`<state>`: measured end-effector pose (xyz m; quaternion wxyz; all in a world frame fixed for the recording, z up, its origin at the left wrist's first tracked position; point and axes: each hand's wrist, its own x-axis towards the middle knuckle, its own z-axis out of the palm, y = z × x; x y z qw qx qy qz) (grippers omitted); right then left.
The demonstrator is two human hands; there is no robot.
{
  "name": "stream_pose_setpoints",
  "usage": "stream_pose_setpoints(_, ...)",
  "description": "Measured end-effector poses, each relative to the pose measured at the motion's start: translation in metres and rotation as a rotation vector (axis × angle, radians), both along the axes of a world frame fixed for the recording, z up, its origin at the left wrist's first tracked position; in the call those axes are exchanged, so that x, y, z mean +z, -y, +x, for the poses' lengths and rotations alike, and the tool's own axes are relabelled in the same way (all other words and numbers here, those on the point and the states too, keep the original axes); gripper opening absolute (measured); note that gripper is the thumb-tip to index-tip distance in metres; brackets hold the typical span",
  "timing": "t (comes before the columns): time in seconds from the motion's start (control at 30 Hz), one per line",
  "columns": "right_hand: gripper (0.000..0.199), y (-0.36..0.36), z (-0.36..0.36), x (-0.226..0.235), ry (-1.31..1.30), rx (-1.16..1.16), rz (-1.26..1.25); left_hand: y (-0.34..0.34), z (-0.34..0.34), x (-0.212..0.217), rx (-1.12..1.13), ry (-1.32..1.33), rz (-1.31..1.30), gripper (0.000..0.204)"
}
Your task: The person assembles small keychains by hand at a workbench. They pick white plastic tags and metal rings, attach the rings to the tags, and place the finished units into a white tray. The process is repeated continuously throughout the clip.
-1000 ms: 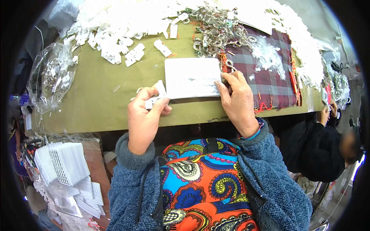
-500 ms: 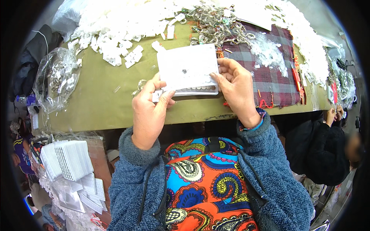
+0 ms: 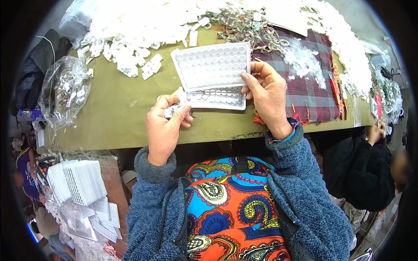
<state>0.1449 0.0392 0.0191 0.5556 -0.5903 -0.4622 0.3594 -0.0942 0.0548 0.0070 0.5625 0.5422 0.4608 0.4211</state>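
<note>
My right hand (image 3: 265, 89) pinches the right edge of a white plastic tray (image 3: 211, 65) with rows of round hollows, thumb on top and fingers behind. This tray is tilted above a lower tray (image 3: 217, 103), whose visible rows hold small round silvery-white pieces. Much of the lower tray is hidden under the upper one. By the trays' left corner, my left hand (image 3: 167, 124) has its thumb and fingers closed on a small white piece (image 3: 169, 112). A shiny bit shows there, too small to make out.
Small white pieces (image 3: 130, 56) are heaped along the table's far side. A tangle of metal rings (image 3: 244, 28) lies beside a plaid cloth (image 3: 305, 74) bearing clear bits and red-handled scissors (image 3: 334, 91). Stacked white trays (image 3: 85, 180) stand lower left. Another person (image 3: 370, 169) works at right.
The upper tray has turned and shifted up and left, so its rows of hollows show instead of a plain white face. More of the lower tray shows. My left hand has moved slightly left.
</note>
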Motion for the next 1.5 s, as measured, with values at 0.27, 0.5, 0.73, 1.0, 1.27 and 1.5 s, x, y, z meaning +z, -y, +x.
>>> stream_pose_setpoints(0.27, 0.021, 0.002, -0.001, 0.002, -0.179, 0.0, 0.117, 0.005, -0.004, -0.007, -0.003, 0.075, 0.033, 0.019)
stream_pose_setpoints(0.5, 0.057, 0.007, -0.013, 0.038, -0.161, 0.093, 0.178, 0.016, 0.001, -0.013, 0.049, 0.069, 0.094, 0.017)
stream_pose_setpoints(0.73, 0.056, -0.033, -0.066, 0.064, 0.049, 0.328, -0.045, 0.032, -0.009, -0.025, 0.097, -0.103, 0.631, 0.022)
stream_pose_setpoints(1.0, 0.023, -0.056, -0.1, 0.065, 0.355, 0.384, 0.227, 0.034, -0.018, -0.029, 0.074, 0.007, 0.454, 0.021)
stream_pose_setpoints(1.27, 0.007, 0.007, -0.021, 0.03, 0.451, 0.068, -0.044, 0.032, -0.016, -0.032, 0.051, 0.092, 0.457, 0.023)
stream_pose_setpoints(1.5, 0.008, 0.038, -0.005, -0.005, 0.593, -0.017, 0.103, 0.033, -0.013, -0.033, 0.071, 0.123, 0.435, 0.021)
